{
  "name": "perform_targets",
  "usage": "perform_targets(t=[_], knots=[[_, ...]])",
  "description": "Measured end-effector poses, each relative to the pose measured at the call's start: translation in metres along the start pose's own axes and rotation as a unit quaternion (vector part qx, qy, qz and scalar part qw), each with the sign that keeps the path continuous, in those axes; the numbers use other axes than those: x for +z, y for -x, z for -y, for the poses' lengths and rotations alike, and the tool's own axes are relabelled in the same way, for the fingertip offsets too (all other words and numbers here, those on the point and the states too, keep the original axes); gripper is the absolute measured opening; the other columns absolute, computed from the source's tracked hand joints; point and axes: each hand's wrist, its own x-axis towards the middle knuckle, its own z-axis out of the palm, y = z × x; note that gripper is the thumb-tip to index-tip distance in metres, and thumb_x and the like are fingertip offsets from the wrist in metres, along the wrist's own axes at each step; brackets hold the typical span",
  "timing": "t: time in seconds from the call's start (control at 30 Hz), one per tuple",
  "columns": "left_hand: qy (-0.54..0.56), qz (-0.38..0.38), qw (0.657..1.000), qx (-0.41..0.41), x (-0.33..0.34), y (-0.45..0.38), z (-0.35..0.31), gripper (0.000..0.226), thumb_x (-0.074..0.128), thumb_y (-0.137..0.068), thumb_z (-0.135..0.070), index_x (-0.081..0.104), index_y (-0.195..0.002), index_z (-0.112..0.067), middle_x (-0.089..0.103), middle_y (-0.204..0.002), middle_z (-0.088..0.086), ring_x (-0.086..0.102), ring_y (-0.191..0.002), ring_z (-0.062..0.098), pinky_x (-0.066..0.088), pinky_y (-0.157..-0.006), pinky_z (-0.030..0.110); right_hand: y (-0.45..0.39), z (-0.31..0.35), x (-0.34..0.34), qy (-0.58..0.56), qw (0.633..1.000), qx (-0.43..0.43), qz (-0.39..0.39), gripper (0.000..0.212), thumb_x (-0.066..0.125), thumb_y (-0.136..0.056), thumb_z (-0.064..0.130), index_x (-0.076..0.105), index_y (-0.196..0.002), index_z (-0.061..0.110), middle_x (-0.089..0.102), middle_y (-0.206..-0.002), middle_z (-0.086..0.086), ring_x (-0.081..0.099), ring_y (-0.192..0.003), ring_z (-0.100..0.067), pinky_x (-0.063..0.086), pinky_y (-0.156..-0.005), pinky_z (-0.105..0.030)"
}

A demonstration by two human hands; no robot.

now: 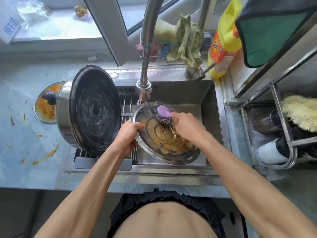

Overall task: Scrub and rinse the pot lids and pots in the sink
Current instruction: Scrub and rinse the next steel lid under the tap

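Gripping the purple handle of a steel-wool scrubber point(163, 112), the right hand point(186, 125) has its fingers curled round the handle and bears the wire pad against the upper part of a steel pot lid point(164, 134). The left hand point(129, 137) pinches the lid's left rim, thumb over the edge and fingers beneath, holding it tilted above the sink point(181, 93).

The lid sits directly under the faucet point(143, 90); a thin trickle appears to fall from the spout, though blur makes this uncertain. Orange, greasy residue covers the lid's lower half, so scrubbing is judged under way and far from complete. The next move calls for working the pad down across the soiled rings while the rim grip stays firm, as wet polished steel is likely slippery.

Left of the faucet, a large steel pot point(89, 110) lies on its side on a ribbed drain rack point(127, 103), its dark ringed base showing. Further left, a glass lid point(46, 102), smeared orange, lies on the counter.
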Motion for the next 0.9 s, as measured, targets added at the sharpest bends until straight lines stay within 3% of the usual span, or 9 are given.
perform_targets(t=[0.1, 0.2, 0.33, 0.43, 0.57, 0.63, 0.7, 0.8, 0.9], knots=[[0.029, -0.008, 1.0, -0.005, 0.003, -0.004, 0.005, 0.045, 0.04, -0.11, -0.041, 0.072, -0.105, -0.01, 0.079, -0.094, 0.008, 0.076, -0.084, 0.024, 0.06, -0.081, 0.043, 0.009, 0.02, 0.006, 0.007, 0.998, -0.056, 0.017, 0.049, 0.042, -0.086, 0.007, 0.056, -0.126, 0.032, 0.068, -0.098, -0.01, 0.063, -0.083, -0.034, 0.049, -0.064, -0.036], [0.087, -0.005, 0.996, -0.031, 0.006, -0.008, 0.01, 0.061, 0.031, -0.107, -0.055, 0.07, -0.114, -0.01, 0.079, -0.101, 0.01, 0.077, -0.09, 0.022, 0.062, -0.072, 0.033, 0.013, 0.026, 0.009, -0.03, 0.995, -0.088, 0.026, 0.05, 0.043, -0.087, 0.003, 0.058, -0.122, 0.036, 0.066, -0.083, -0.004, 0.061, -0.069, -0.027, 0.05, -0.057, -0.037], [0.088, -0.013, 0.996, -0.03, 0.01, -0.009, 0.015, 0.059, 0.031, -0.108, -0.054, 0.069, -0.117, -0.01, 0.079, -0.099, 0.008, 0.077, -0.09, 0.022, 0.061, -0.077, 0.036, 0.01, 0.024, 0.011, -0.032, 0.998, -0.048, 0.028, 0.041, 0.043, -0.086, 0.004, 0.059, -0.111, 0.032, 0.058, -0.077, -0.004, 0.059, -0.068, -0.03, 0.04, -0.054, -0.033], [0.108, -0.016, 0.994, -0.025, 0.007, -0.012, 0.016, 0.06, 0.032, -0.108, -0.053, 0.067, -0.121, -0.007, 0.078, -0.105, 0.013, 0.076, -0.096, 0.026, 0.062, -0.081, 0.039, 0.024, 0.029, 0.017, -0.045, 0.994, -0.081, 0.054, 0.042, 0.043, -0.092, 0.007, 0.059, -0.122, 0.032, 0.065, -0.084, -0.007, 0.056, -0.064, -0.021, 0.045, -0.055, -0.033], [0.074, -0.01, 0.997, 0.013, 0.009, -0.009, 0.019, 0.049, 0.037, -0.107, -0.049, 0.068, -0.118, -0.012, 0.078, -0.106, 0.008, 0.076, -0.095, 0.021, 0.062, -0.074, 0.033, 0.012, 0.012, 0.007, -0.025, 0.999, -0.023, 0.025, 0.043, 0.043, -0.088, 0.004, 0.059, -0.121, 0.027, 0.062, -0.103, 0.001, 0.057, -0.082, -0.03, 0.042, -0.059, -0.031], [0.072, -0.022, 0.997, 0.026, 0.009, -0.01, 0.018, 0.047, 0.039, -0.108, -0.047, 0.068, -0.116, -0.011, 0.077, -0.107, 0.011, 0.076, -0.095, 0.023, 0.062, -0.074, 0.034, 0.023, 0.023, 0.013, -0.031, 0.997, -0.053, 0.049, 0.045, 0.042, -0.092, 0.008, 0.056, -0.127, 0.032, 0.064, -0.1, -0.005, 0.059, -0.08, -0.03, 0.049, -0.064, -0.035], [0.076, -0.019, 0.996, 0.036, 0.004, -0.011, 0.019, 0.044, 0.043, -0.107, -0.045, 0.069, -0.114, -0.01, 0.077, -0.107, 0.012, 0.075, -0.096, 0.026, 0.062, -0.08, 0.04, 0.03, 0.025, 0.015, -0.035, 0.994, -0.075, 0.064, 0.049, 0.042, -0.096, 0.01, 0.05, -0.135, 0.039, 0.066, -0.097, -0.005, 0.06, -0.073, -0.025, 0.05, -0.06, -0.035], [0.055, 0.009, 0.997, 0.048, 0.004, -0.007, 0.02, 0.033, 0.05, -0.106, -0.037, 0.068, -0.116, -0.011, 0.079, -0.098, 0.008, 0.076, -0.084, 0.022, 0.063, -0.066, 0.036, 0.007, 0.004, 0.003, 0.001, 1.0, -0.009, 0.029, 0.054, 0.04, -0.09, 0.005, 0.052, -0.133, 0.037, 0.065, -0.102, -0.004, 0.057, -0.076, -0.026, 0.038, -0.056, -0.031], [0.068, 0.019, 0.996, 0.046, 0.003, -0.006, 0.02, 0.027, 0.053, -0.106, -0.029, 0.067, -0.121, -0.011, 0.079, -0.102, 0.01, 0.077, -0.087, 0.024, 0.062, -0.064, 0.034, 0.011, 0.007, 0.009, -0.007, 0.998, -0.038, 0.04, 0.045, 0.04, -0.094, 0.01, 0.054, -0.129, 0.034, 0.064, -0.105, -0.006, 0.057, -0.082, -0.028, 0.048, -0.065, -0.036]])
